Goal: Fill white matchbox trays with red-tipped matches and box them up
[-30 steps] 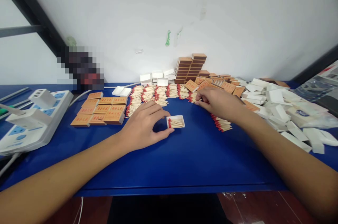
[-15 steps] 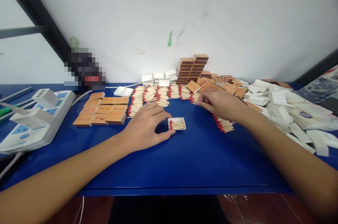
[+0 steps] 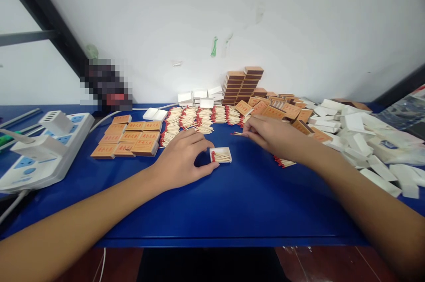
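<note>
A small white matchbox tray [image 3: 228,161] lies on the blue table, with several red-tipped matches [image 3: 221,156] inside. My left hand [image 3: 182,158] steadies the tray's left end between thumb and forefinger, its other fingers curved over the table. To the right and farther back, my right hand [image 3: 270,133] pinches matches [image 3: 236,133], their red heads pointing left; how many is unclear. Bundled rows of loose matches [image 3: 187,119] spread behind both hands. Another bunch of matches [image 3: 283,161] is partly covered by my right hand.
Filled orange matchboxes [image 3: 133,137] sit at left, beside a white power strip [image 3: 69,144]. A stack of matchboxes [image 3: 242,87] rises against the wall. White trays [image 3: 358,136] are heaped at right, near a scatter of orange sleeves [image 3: 288,111].
My right hand has drawn slightly left and toward me from the match rows, and matches now show in its pinch. My left hand and the tray stay almost in place.
</note>
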The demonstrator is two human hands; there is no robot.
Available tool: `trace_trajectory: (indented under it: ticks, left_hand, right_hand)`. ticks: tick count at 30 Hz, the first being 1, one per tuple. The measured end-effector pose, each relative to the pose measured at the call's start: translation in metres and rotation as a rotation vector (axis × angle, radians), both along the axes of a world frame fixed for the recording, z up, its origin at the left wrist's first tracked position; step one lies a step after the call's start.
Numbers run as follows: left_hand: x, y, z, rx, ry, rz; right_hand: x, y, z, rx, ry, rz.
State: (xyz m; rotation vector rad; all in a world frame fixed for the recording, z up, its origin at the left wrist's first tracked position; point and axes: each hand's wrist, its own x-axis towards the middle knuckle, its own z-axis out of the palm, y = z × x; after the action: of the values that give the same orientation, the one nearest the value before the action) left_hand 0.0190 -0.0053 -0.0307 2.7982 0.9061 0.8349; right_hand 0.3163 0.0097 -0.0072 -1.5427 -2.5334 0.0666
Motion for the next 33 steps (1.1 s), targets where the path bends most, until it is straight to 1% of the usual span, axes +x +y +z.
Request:
trace_trajectory:
  ticks: [4, 9, 12, 15, 22, 25, 29, 31, 33]
  left_hand:
    - [0.0, 0.0, 0.0, -0.012, 0.006, 0.013]
    - [0.002, -0.001, 0.002, 0.016, -0.007, -0.006]
    - [0.003, -0.002, 0.002, 0.027, -0.013, -0.019]
    - [0.002, -0.002, 0.002, 0.013, -0.009, -0.012]
    - [0.003, -0.003, 0.003, -0.004, -0.003, -0.034]
    - [0.003, -0.003, 0.003, -0.01, -0.003, -0.03]
    - [0.002, -0.002, 0.003, -0.009, -0.002, -0.032]
    - [0.002, -0.002, 0.002, -0.005, -0.004, -0.035]
    - [0.002, -0.002, 0.002, -0.002, -0.012, -0.039]
  right_hand:
    - [-0.024, -0.021, 0.001, 0.04, 0.085, 0.143]
    - [-0.043, -0.035, -0.005, 0.066, 0.046, 0.221]
    - [-0.044, -0.036, -0.009, 0.082, 0.041, 0.224]
    - [-0.042, -0.035, -0.01, 0.078, 0.079, 0.234]
    - [-0.042, -0.037, -0.006, -0.032, 0.193, 0.239]
    - [-0.046, -0.038, -0.006, -0.044, 0.194, 0.23]
    - [-0.04, -0.031, -0.004, 0.003, 0.201, 0.196]
    - [-0.029, -0.021, -0.002, 0.065, 0.17, 0.108]
    - [-0.013, -0.007, -0.001, 0.131, 0.098, -0.029]
